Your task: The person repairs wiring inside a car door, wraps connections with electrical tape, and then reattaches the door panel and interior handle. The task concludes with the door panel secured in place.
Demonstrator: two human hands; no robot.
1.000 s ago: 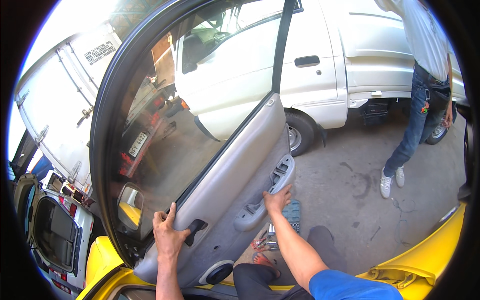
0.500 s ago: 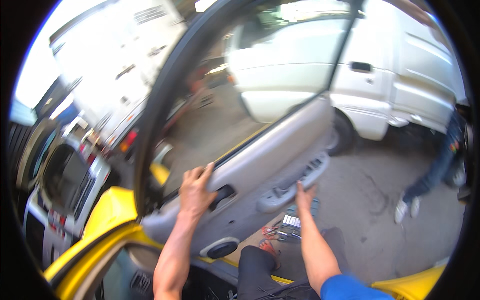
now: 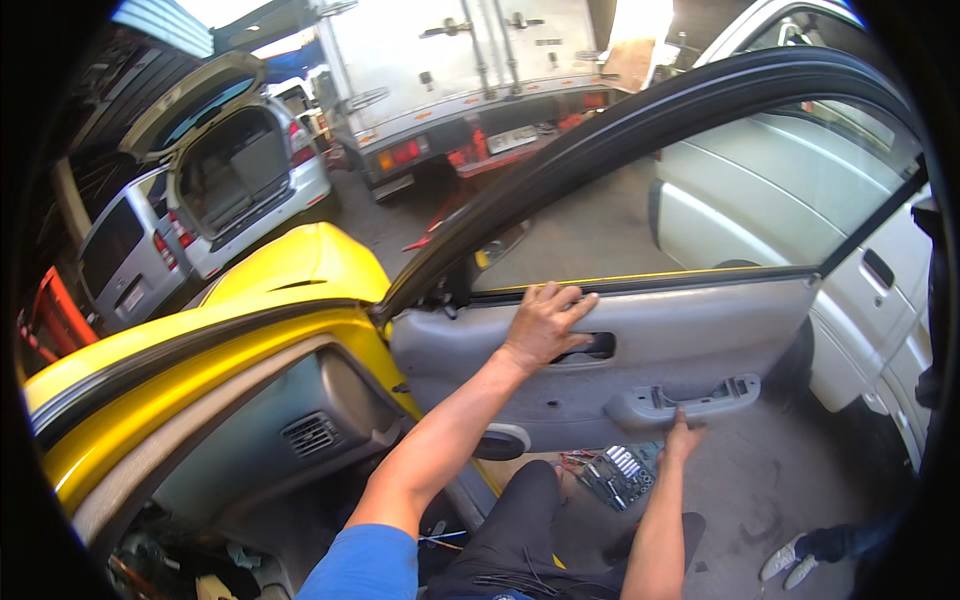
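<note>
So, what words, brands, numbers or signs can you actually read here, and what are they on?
None can be read.
Number plate on the back of the box truck: too blurred.
Small pale plate on the grey vehicle at far left: too small.
Grey door panel at the person's hands: no lettering I can make out.

Bright daylight falls on the grey, stained floor (image 3: 735, 485) and box truck (image 3: 450, 75).
</note>
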